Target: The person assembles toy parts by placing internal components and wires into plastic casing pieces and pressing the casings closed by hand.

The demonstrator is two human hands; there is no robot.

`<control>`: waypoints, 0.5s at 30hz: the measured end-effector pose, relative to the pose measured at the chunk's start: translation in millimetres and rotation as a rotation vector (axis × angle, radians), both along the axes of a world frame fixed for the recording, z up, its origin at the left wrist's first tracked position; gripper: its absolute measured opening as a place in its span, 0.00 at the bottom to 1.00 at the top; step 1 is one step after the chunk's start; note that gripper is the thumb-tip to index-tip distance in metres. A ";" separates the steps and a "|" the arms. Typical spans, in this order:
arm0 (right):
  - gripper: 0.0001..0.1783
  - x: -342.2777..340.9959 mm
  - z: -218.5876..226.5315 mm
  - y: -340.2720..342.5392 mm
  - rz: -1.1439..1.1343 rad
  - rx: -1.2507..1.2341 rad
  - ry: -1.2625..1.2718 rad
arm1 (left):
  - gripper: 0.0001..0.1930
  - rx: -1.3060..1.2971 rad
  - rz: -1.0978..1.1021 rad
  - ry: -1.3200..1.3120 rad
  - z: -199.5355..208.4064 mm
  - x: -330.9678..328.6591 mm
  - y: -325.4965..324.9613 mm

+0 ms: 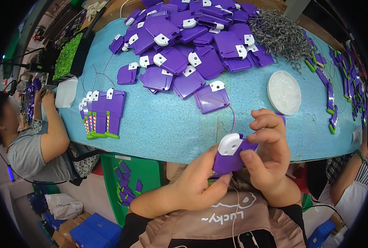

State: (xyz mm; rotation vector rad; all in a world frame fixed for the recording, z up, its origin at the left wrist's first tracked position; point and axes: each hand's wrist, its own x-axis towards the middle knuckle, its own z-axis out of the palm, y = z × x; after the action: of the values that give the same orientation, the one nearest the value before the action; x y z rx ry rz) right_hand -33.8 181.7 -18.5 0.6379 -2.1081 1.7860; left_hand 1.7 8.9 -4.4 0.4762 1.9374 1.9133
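Note:
In front of my chest I hold a purple plastic part (227,162) with a white rounded corner piece that has a small hole. My left hand (196,180) grips its left side and lower edge, thumb below. At its right edge, my right hand (270,155) has thumb and fingers bent around the part. A bit of green shows under it, partly hidden by my left hand. Just beyond lies a similar purple part (212,101) with a white corner; a thin red wire (233,118) runs from it toward the held one.
A large heap of purple parts (171,62) covers the table's far side. Beside it are tangled grey metal pieces (281,35) and a round white dish (284,93). Assembled purple-green pieces (103,113) lie at left. A green tray (151,169) stands below; co-workers sit on both sides.

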 end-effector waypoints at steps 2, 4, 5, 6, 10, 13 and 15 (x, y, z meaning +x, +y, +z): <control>0.14 1.4 -0.9 -1.7 0.021 -0.012 -0.010 | 0.24 0.032 0.054 -0.073 0.7 3.1 0.8; 0.14 3.1 -1.6 -3.7 0.032 -0.019 -0.016 | 0.23 0.069 0.099 -0.143 1.5 1.1 1.2; 0.14 6.2 -1.6 -8.4 0.002 -0.155 -0.067 | 0.21 -0.014 0.093 -0.093 2.4 -0.8 -1.1; 0.14 8.2 -2.1 -12.6 -0.023 -0.296 -0.118 | 0.19 -0.100 0.093 -0.043 3.3 -1.1 -4.2; 0.15 4.3 3.2 4.6 0.179 -0.120 -0.382 | 0.17 -0.042 0.104 -0.091 1.0 -6.3 -8.0; 0.16 -2.7 9.8 7.1 0.240 0.171 0.014 | 0.19 0.008 0.176 0.324 4.6 -17.6 -8.0; 0.16 -1.4 9.6 4.0 0.264 0.160 0.023 | 0.19 0.019 0.051 0.306 10.6 -23.6 -21.1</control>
State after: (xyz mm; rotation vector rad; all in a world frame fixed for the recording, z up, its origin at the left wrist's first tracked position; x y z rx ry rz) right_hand -35.2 185.6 -8.9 1.0166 -2.2549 1.7378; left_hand -21.8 -12.2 6.2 0.7712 2.1364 1.9877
